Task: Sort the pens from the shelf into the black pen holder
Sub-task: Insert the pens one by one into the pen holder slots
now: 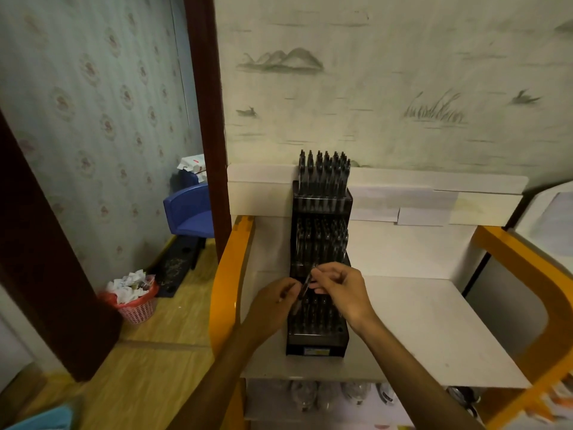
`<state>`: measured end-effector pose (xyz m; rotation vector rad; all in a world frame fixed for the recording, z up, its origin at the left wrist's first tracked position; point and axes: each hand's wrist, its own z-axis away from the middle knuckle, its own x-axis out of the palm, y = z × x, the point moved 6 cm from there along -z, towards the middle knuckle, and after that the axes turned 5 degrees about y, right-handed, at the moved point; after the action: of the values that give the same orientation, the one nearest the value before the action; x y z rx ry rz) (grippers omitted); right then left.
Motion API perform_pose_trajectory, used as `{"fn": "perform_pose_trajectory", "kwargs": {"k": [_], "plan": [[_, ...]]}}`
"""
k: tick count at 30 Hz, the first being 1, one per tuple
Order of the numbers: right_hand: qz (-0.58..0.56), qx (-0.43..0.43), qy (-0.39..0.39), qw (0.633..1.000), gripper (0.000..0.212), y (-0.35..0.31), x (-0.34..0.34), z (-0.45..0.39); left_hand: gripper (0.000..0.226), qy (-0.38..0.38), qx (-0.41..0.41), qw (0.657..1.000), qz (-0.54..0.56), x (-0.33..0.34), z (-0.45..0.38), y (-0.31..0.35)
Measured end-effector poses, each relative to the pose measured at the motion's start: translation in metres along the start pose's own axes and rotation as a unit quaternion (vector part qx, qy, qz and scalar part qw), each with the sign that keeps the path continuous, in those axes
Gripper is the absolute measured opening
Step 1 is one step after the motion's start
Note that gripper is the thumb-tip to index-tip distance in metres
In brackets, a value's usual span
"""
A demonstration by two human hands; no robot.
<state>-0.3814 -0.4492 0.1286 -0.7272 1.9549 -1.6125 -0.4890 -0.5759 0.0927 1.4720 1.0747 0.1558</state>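
Observation:
A black stepped pen holder [319, 338] stands on the white shelf [434, 330], its tiers filled with several dark pens [324, 170]. Both hands meet over its lower tier. My left hand [274, 302] grips the lower part of a dark pen [304, 288] that slants up to the right. My right hand [341, 288] pinches the same pen near its top with thumb and forefinger. The front rows of the holder are partly hidden behind my hands.
Yellow curved frames [228, 274] flank the shelf on both sides. A lower shelf [328, 395] holds clear bags. To the left stand a dark wooden post [206, 119], a blue chair [190, 212] and a pink waste basket [135, 305] full of paper.

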Motion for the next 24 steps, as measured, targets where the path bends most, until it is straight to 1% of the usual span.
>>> {"fn": "perform_pose_trajectory", "kwargs": {"k": [2, 4, 8, 12, 16, 19, 21, 24], "plan": [[0.023, -0.012, 0.01, 1.0, 0.012, 0.001, -0.002, 0.001, 0.022, 0.048, 0.025, 0.997, -0.056, -0.011, -0.006, 0.0], [0.072, -0.032, 0.011, 0.997, 0.01, 0.005, -0.002, 0.003, 0.023, 0.07, 0.048, 0.993, -0.086, -0.018, -0.01, 0.0], [0.146, -0.059, -0.003, 0.988, 0.008, 0.015, 0.005, 0.009, 0.025, 0.077, 0.091, 0.982, -0.144, -0.022, -0.013, 0.004], [0.17, -0.062, -0.013, 0.983, 0.009, 0.021, 0.01, 0.012, 0.026, 0.075, 0.127, 0.973, -0.179, -0.023, -0.011, 0.01], [0.184, -0.067, -0.009, 0.981, 0.008, 0.024, 0.012, 0.013, 0.028, 0.078, 0.132, 0.967, -0.204, -0.023, -0.009, 0.015], [0.206, -0.071, -0.02, 0.976, 0.008, 0.027, 0.016, 0.014, 0.029, 0.085, 0.135, 0.963, -0.217, -0.025, -0.009, 0.018], [0.229, -0.075, -0.024, 0.97, 0.009, 0.031, 0.019, 0.015, 0.029, 0.087, 0.136, 0.962, -0.219, -0.027, -0.01, 0.02], [0.235, -0.068, -0.021, 0.969, 0.012, 0.036, 0.021, 0.016, 0.029, 0.091, 0.137, 0.961, -0.222, -0.031, -0.013, 0.024]]}}
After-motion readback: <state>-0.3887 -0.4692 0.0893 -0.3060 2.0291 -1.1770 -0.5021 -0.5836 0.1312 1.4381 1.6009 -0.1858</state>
